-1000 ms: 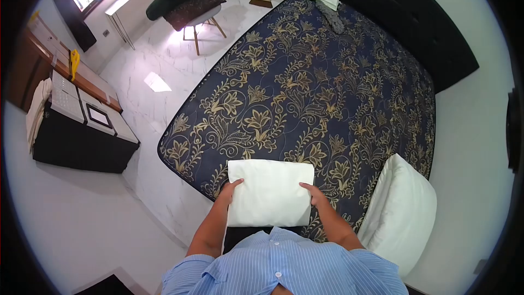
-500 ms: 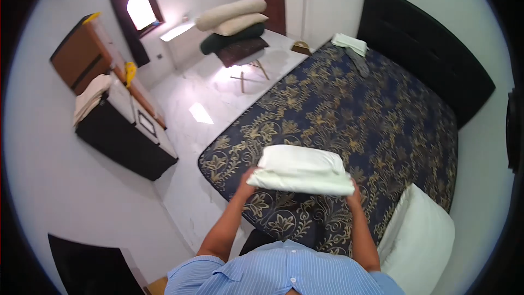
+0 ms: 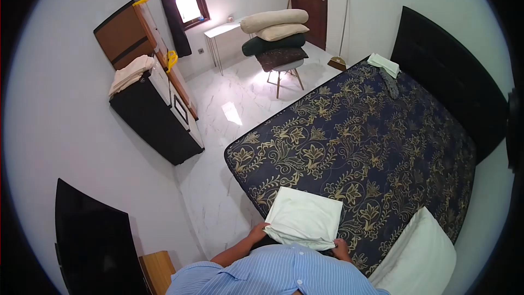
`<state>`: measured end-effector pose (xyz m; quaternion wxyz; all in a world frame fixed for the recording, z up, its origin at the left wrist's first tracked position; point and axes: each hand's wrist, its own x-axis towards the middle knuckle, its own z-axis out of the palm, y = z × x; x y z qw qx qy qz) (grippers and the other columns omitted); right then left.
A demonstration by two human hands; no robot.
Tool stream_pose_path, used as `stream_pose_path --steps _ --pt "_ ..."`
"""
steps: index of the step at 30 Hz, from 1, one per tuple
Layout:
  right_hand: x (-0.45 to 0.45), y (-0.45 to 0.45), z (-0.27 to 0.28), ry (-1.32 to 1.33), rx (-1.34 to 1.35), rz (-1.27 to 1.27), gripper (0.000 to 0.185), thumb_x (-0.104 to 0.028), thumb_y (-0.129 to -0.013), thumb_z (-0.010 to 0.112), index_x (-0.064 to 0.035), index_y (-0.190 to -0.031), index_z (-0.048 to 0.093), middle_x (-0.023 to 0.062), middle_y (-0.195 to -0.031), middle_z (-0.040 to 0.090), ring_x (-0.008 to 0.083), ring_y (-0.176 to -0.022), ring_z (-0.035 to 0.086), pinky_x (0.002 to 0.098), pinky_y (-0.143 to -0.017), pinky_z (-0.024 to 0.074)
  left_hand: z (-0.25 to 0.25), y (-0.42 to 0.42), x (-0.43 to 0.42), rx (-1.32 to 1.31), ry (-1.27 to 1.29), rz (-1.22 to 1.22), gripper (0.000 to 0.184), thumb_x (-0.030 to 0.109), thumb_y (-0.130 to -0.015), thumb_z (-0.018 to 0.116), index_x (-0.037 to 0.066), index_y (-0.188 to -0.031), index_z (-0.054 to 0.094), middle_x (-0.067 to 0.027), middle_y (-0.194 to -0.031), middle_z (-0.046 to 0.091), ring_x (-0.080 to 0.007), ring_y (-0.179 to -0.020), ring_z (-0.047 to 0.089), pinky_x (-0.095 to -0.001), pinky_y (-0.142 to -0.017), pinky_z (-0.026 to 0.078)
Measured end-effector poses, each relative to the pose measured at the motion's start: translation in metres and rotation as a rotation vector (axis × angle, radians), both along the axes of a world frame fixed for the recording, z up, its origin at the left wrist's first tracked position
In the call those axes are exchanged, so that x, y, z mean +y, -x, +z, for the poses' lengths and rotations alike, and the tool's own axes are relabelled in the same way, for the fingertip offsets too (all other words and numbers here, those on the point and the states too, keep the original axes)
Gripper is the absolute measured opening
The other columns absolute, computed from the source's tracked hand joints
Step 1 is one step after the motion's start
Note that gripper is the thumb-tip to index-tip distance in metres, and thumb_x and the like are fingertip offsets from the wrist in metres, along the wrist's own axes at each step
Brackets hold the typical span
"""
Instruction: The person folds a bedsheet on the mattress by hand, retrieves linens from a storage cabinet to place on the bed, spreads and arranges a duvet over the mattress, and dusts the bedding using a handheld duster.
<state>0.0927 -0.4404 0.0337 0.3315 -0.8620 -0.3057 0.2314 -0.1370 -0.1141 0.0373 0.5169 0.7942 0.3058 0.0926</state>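
Observation:
A folded white sheet (image 3: 303, 216) lies flat near the foot edge of the patterned mattress (image 3: 349, 153), close against my body. My left hand (image 3: 260, 232) is closed on its near left corner. At the near right corner, the fingers of my right hand (image 3: 341, 249) pinch the cloth. To the right of that hand, a white pillow (image 3: 417, 254) rests on the mattress.
Another folded white cloth (image 3: 383, 64) and a grey piece (image 3: 389, 86) lie by the black headboard (image 3: 447, 71). Pillows and a bolster (image 3: 274, 21) are piled on a chair (image 3: 288, 68). Left are a cabinet (image 3: 153, 114) and a television (image 3: 95, 240).
The white sheet has come down and toward my body, both hands still on its edges. Its broad top face now shows. My view has shifted, so the room appears lower and further right.

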Motion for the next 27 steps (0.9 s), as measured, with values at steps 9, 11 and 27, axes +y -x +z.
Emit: stream_pose_path --steps 9,11,27 --pt "-0.002 -0.007 -0.012 0.091 -0.007 0.134 0.023 -0.015 -0.057 0.060 -0.0050 -0.078 0.060 0.0123 -0.076 0.056 0.0254 -0.075 0.054 0.0325 -0.063 0.0441 0.022 0.000 -0.003 0.099 0.036 -0.098 0.028 0.010 -0.065 0.055 0.004 -0.093 0.054 -0.0130 -0.090 0.055 -0.0240 -0.085 0.052 -0.0306 -0.076 0.039" --pt "-0.007 -0.002 -0.027 0.066 0.042 0.140 0.024 -0.014 -0.057 0.059 -0.0053 -0.080 0.060 0.0126 -0.079 0.055 0.0254 -0.076 0.053 0.0327 -0.064 0.0434 0.014 0.007 -0.008 0.104 0.010 -0.018 0.028 0.013 -0.066 0.055 0.004 -0.092 0.054 -0.0131 -0.087 0.056 -0.0235 -0.083 0.053 -0.0306 -0.075 0.040" --pt "-0.015 0.017 0.001 -0.027 0.265 -0.258 0.020 -0.017 -0.063 0.060 0.0000 -0.073 0.057 0.0088 -0.060 0.056 0.0150 -0.052 0.053 0.0272 -0.050 0.0433 0.000 0.007 -0.007 0.393 0.117 0.230 0.030 0.030 -0.064 0.061 0.001 -0.073 0.055 -0.0089 -0.067 0.055 -0.0164 -0.055 0.050 -0.0294 -0.051 0.040"
